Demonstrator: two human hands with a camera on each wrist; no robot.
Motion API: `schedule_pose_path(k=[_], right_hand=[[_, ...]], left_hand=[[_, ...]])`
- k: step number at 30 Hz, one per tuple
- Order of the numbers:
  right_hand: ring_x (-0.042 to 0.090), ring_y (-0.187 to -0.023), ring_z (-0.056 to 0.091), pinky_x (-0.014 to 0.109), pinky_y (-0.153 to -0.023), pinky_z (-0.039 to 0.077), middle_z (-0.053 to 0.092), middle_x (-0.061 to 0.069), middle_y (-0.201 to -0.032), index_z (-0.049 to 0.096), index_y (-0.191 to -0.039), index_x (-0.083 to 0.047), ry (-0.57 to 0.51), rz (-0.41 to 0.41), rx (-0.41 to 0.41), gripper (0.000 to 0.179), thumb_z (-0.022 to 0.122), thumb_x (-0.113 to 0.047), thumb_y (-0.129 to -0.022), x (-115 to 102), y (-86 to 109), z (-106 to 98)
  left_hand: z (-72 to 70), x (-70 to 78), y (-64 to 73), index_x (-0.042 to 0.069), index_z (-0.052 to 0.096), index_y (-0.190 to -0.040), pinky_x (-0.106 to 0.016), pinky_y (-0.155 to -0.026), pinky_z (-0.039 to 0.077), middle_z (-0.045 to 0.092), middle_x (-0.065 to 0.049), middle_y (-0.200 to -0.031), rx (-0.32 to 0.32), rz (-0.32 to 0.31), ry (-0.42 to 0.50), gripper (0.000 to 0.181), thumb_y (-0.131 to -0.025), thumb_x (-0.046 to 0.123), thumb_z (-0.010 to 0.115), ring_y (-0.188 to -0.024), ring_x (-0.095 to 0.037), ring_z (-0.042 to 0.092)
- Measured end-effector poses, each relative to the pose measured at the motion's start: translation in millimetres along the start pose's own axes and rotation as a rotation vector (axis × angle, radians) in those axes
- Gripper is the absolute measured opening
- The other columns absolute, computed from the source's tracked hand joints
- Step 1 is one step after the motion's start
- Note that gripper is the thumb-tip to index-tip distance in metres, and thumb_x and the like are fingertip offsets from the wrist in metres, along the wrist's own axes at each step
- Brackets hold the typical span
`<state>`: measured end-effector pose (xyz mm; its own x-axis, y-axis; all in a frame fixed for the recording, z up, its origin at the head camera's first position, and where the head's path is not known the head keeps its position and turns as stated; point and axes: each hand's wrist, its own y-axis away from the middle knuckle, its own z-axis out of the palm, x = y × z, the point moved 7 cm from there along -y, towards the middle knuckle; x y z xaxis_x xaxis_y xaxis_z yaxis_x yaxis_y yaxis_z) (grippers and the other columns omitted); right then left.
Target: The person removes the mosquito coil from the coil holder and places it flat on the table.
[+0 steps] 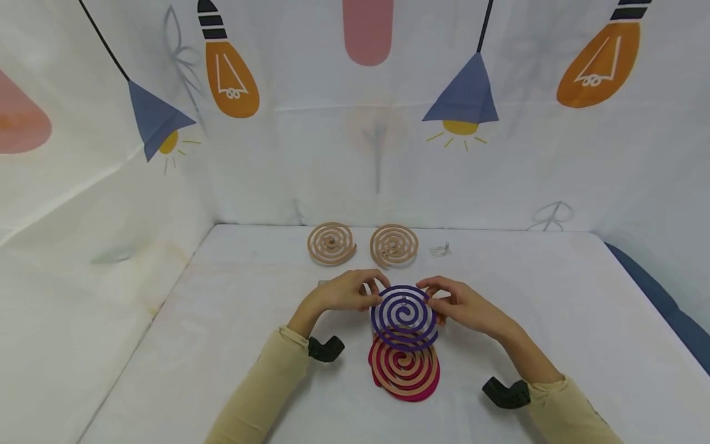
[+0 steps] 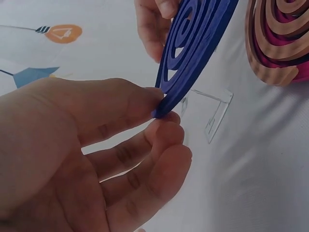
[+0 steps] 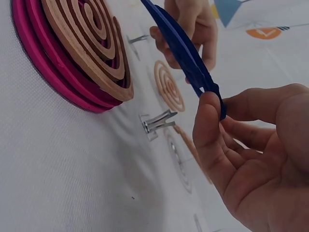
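A blue-purple mosquito coil is held up between both hands, tilted over the front stack. My left hand pinches its left edge between thumb and fingertips; the left wrist view shows the thumb on the coil's rim. On the opposite edge, my right hand pinches the coil with thumb and index finger. Beneath it lies a stack with a tan coil on top and magenta coils below. The raised coil hides the stack's far part in the head view.
Two tan coils, one at left and one at right, are at the back of the white table. A small metal stand is right of them. Another metal stand shows in the right wrist view. A patterned white curtain rises behind.
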<state>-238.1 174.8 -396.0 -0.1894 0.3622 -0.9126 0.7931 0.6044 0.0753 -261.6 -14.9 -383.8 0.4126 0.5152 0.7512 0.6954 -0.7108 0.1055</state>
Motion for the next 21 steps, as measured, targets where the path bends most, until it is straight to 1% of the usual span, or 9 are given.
schedule_pose_path(k=[5, 13, 17, 21], right_hand=[[0.014, -0.068, 0.061, 0.039, -0.063, 0.055, 0.053, 0.020, -0.113, 0.047, -0.132, -0.007, 0.009, -0.009, -0.028, 0.035, 0.050, -0.017, -0.098, -2, 0.2, 1], [0.012, -0.064, 0.059, 0.037, -0.059, 0.054, 0.053, 0.020, -0.107, 0.047, -0.129, -0.006, 0.021, -0.024, -0.069, 0.032, 0.049, -0.013, -0.098, -3, 0.9, 6], [0.012, -0.064, 0.059, 0.037, -0.058, 0.054, 0.054, 0.018, -0.104, 0.046, -0.129, -0.007, 0.025, -0.037, -0.103, 0.032, 0.049, -0.014, -0.098, -2, 1.8, 9], [0.011, -0.063, 0.060, 0.038, -0.059, 0.054, 0.054, 0.016, -0.104, 0.045, -0.131, -0.010, 0.015, -0.027, -0.141, 0.033, 0.049, -0.015, -0.099, 0, 3.2, 13]], left_hand=[[0.4, 2.1, 1.5, 0.014, 0.055, -0.120, -0.021, -0.055, 0.046, 0.062, -0.003, -0.091, -0.016, -0.008, -0.021, 0.029, -0.092, 0.014, 0.059, -0.063, -0.008, 0.061], [3.5, 2.1, 3.5, 0.015, 0.054, -0.120, -0.020, -0.057, 0.048, 0.064, -0.003, -0.092, -0.055, -0.014, -0.032, 0.028, -0.093, 0.014, 0.058, -0.073, -0.025, 0.068], [4.3, 3.7, 4.8, 0.015, 0.056, -0.117, -0.021, -0.058, 0.048, 0.066, -0.004, -0.091, -0.074, -0.014, -0.048, 0.024, -0.093, 0.016, 0.059, -0.072, -0.025, 0.068], [5.8, 5.9, 6.7, 0.016, 0.057, -0.115, -0.021, -0.059, 0.048, 0.067, -0.002, -0.090, -0.101, -0.017, -0.064, 0.022, -0.093, 0.018, 0.059, -0.069, -0.021, 0.067]])
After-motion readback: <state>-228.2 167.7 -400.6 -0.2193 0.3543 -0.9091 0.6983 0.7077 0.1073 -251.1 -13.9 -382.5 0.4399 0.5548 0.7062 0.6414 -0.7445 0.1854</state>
